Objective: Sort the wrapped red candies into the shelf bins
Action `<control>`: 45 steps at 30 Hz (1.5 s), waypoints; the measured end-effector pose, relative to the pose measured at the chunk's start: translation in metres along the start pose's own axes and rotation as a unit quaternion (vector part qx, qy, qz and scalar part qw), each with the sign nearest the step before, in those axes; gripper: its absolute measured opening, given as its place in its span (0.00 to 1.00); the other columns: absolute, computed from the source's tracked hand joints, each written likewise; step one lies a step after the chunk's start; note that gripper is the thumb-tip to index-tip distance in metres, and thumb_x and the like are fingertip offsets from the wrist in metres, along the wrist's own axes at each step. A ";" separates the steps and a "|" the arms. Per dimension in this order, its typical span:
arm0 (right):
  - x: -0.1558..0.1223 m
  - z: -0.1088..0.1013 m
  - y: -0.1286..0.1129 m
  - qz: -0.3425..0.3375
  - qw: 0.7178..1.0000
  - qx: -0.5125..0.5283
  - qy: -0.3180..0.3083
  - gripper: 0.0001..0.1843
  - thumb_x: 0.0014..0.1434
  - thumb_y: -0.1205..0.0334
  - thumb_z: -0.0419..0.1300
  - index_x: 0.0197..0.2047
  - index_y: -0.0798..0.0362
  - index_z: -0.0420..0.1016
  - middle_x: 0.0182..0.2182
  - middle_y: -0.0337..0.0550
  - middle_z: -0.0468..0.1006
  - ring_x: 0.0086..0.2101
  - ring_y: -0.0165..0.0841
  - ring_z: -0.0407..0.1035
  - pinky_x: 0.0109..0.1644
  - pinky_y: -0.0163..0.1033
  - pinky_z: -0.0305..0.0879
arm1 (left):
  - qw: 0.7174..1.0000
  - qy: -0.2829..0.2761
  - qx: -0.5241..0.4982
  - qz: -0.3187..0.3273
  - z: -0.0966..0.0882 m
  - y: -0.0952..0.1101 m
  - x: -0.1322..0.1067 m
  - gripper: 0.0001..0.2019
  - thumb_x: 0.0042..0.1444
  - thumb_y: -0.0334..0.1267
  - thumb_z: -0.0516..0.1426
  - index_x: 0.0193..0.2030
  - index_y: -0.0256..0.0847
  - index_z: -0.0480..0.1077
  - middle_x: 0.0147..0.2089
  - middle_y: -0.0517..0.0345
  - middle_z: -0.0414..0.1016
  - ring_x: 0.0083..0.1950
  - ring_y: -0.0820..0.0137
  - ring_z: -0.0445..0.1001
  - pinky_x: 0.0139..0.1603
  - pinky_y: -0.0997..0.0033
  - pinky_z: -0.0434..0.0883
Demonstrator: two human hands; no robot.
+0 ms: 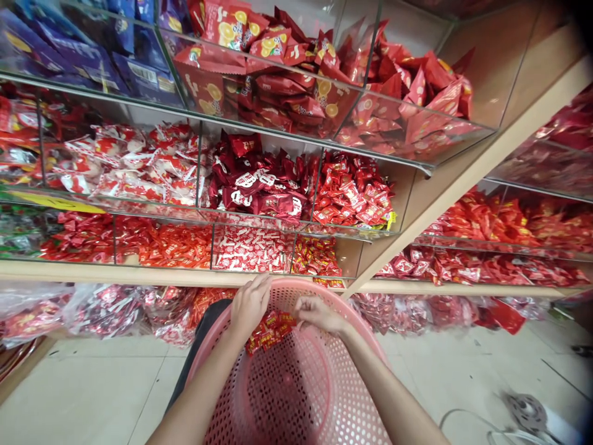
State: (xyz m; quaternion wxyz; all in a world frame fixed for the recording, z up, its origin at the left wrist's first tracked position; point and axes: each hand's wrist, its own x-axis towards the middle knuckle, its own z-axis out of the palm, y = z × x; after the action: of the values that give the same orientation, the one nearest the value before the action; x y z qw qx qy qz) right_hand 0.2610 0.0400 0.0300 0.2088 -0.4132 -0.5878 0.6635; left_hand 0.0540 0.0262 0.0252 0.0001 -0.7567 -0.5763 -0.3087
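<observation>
A pink perforated plastic basket [352, 383] is tilted towards me below the shelf edge. Several small red-and-yellow candy packets [269, 332] lie inside against its far wall. My left hand [251, 306] rests at the basket's far left rim, fingers stretched out and pointing at the shelf. My right hand [319, 314] is inside the rim with fingers curled in a pinch beside the packets; what lies between the fingertips is hidden. Just beyond the rim, similar red-and-yellow packets [315, 254] fill a small bottom-shelf compartment, and a few lie on the wooden ledge [176, 272].
Tiered shelves with clear dividers hold red orange-print bags [273, 44], blue bags [143, 77], maroon packets [264, 185] and white-and-red packets [134, 161]. A slanting wooden panel [463, 167] divides the shelving. Bagged candy [106, 309] sits under the ledge. A white device with a cord [528, 411] lies on the tiled floor.
</observation>
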 end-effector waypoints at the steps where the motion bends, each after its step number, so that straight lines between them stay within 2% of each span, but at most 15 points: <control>1: 0.003 0.000 0.008 0.009 1.000 0.001 -0.005 0.19 0.42 0.49 0.66 0.26 0.55 0.66 0.21 0.34 0.71 0.22 0.25 0.66 0.27 0.31 0.62 | 1.000 -0.002 0.004 -0.001 0.000 0.001 0.000 0.17 0.61 0.36 0.45 0.52 0.46 0.69 0.56 0.58 0.71 0.52 0.68 0.71 0.54 0.66 0.68; 6: 0.017 0.002 0.039 0.045 0.997 0.057 0.026 0.20 0.39 0.53 0.68 0.32 0.54 0.69 0.24 0.33 0.72 0.22 0.23 0.65 0.25 0.30 0.62 | 1.000 -0.007 0.015 -0.006 -0.002 0.004 0.002 0.17 0.61 0.36 0.45 0.52 0.46 0.69 0.55 0.58 0.71 0.52 0.68 0.71 0.53 0.68 0.69; 11: 0.016 0.002 0.048 0.083 0.990 0.110 -0.008 0.24 0.43 0.51 0.66 0.42 0.51 0.68 0.33 0.37 0.75 0.27 0.29 0.73 0.28 0.32 0.66 | 1.000 -0.010 0.020 -0.002 -0.004 0.006 0.003 0.17 0.61 0.36 0.45 0.52 0.45 0.69 0.55 0.57 0.71 0.51 0.68 0.72 0.51 0.68 0.70; 18: 0.017 0.004 0.047 0.095 0.983 0.156 0.015 0.18 0.45 0.56 0.65 0.40 0.54 0.72 0.28 0.37 0.75 0.29 0.26 0.72 0.37 0.33 0.68 | 1.000 -0.011 0.017 -0.004 -0.005 0.007 0.003 0.17 0.61 0.36 0.45 0.52 0.46 0.69 0.55 0.57 0.71 0.51 0.68 0.72 0.51 0.68 0.70; 24: 0.021 0.012 0.051 0.104 0.985 0.135 0.040 0.19 0.41 0.54 0.68 0.35 0.55 0.71 0.27 0.37 0.75 0.26 0.26 0.71 0.33 0.33 0.67 | 1.000 -0.024 0.012 -0.010 -0.005 0.007 0.004 0.17 0.61 0.35 0.45 0.53 0.44 0.69 0.56 0.55 0.70 0.52 0.65 0.71 0.52 0.64 0.70; 28: 0.024 0.014 0.053 0.071 0.991 0.079 0.078 0.23 0.34 0.53 0.71 0.31 0.54 0.68 0.21 0.32 0.71 0.21 0.24 0.65 0.26 0.31 0.61 | 1.000 -0.018 0.012 -0.010 -0.005 0.006 0.003 0.17 0.61 0.36 0.45 0.52 0.45 0.69 0.55 0.56 0.71 0.52 0.66 0.71 0.52 0.65 0.70; 32: 0.025 0.012 0.055 0.051 0.994 0.005 0.100 0.22 0.35 0.54 0.70 0.31 0.53 0.67 0.17 0.28 0.65 0.18 0.22 0.58 0.22 0.30 0.54 | 1.000 -0.012 0.005 -0.009 -0.004 0.006 0.003 0.17 0.61 0.37 0.45 0.52 0.46 0.69 0.55 0.57 0.71 0.51 0.67 0.72 0.52 0.66 0.70; 36: 0.027 0.014 0.060 0.038 0.995 -0.026 0.088 0.19 0.38 0.55 0.68 0.33 0.52 0.68 0.20 0.29 0.66 0.20 0.24 0.59 0.24 0.31 0.55 | 1.000 -0.013 0.006 -0.007 -0.004 0.006 0.004 0.17 0.61 0.37 0.45 0.52 0.45 0.69 0.55 0.56 0.71 0.52 0.67 0.72 0.52 0.66 0.70; 38: 0.029 0.017 0.061 0.020 0.990 -0.086 0.106 0.16 0.41 0.58 0.67 0.33 0.52 0.69 0.24 0.33 0.70 0.24 0.26 0.63 0.27 0.32 0.57 | 1.000 -0.015 0.004 -0.008 -0.004 0.006 0.004 0.17 0.61 0.37 0.45 0.52 0.45 0.69 0.55 0.56 0.71 0.52 0.67 0.72 0.52 0.66 0.70; 40: 0.027 0.019 0.056 -0.011 0.972 -0.192 0.133 0.13 0.43 0.61 0.65 0.35 0.51 0.70 0.30 0.36 0.73 0.29 0.29 0.66 0.32 0.33 0.60 | 1.000 -0.012 -0.001 -0.008 -0.004 0.005 0.004 0.17 0.61 0.37 0.45 0.52 0.46 0.69 0.55 0.56 0.71 0.52 0.67 0.72 0.52 0.67 0.70; 43: 0.018 0.020 0.034 -0.046 0.915 -0.363 0.171 0.10 0.50 0.63 0.61 0.38 0.50 0.71 0.34 0.41 0.76 0.34 0.32 0.68 0.38 0.34 0.59 | 1.000 -0.008 -0.011 -0.008 -0.004 0.004 0.003 0.17 0.61 0.37 0.45 0.52 0.46 0.69 0.55 0.57 0.71 0.52 0.67 0.71 0.53 0.66 0.69; 45: 0.010 0.016 0.012 -0.052 0.878 -0.431 0.202 0.08 0.54 0.61 0.57 0.38 0.51 0.72 0.34 0.43 0.76 0.35 0.33 0.69 0.38 0.34 0.58 | 1.000 -0.008 -0.016 -0.010 -0.004 0.003 0.003 0.17 0.61 0.36 0.45 0.52 0.46 0.69 0.55 0.57 0.72 0.52 0.67 0.71 0.54 0.66 0.69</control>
State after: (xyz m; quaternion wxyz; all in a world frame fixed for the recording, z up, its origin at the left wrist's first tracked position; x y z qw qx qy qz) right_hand 0.2448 0.0356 0.0149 0.1587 -0.5562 -0.7811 0.2352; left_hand 0.0552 0.0265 0.0311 -0.0200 -0.7532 -0.5790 -0.3114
